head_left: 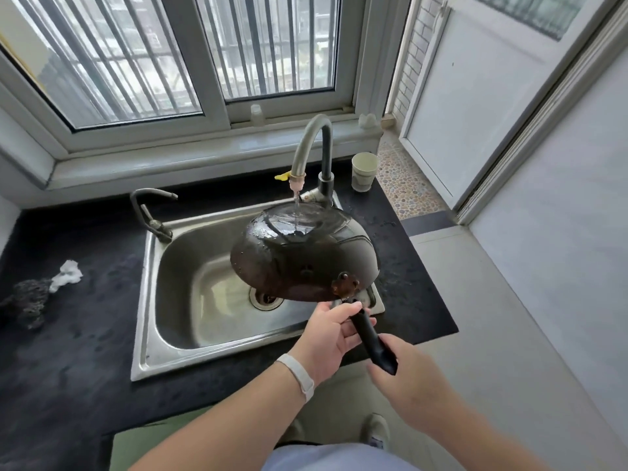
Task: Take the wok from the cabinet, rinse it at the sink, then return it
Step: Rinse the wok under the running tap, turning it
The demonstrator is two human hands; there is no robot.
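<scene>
a dark, water-speckled countertop (85, 351) carries a steel sink (142, 317) sunk into its middle, a paper cup (364, 171) standing at the sink's one o'clock, and a crumpled white tissue (68, 275) touching a dark scouring pad (29, 299) at nine o'clock.

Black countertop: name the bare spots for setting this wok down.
Widest patch: black countertop between the steel sink's left rim and the near edge. A narrow strip lies right of the sink. Crowded: dark scouring pad and crumpled white tissue far left; paper cup back right.
</scene>
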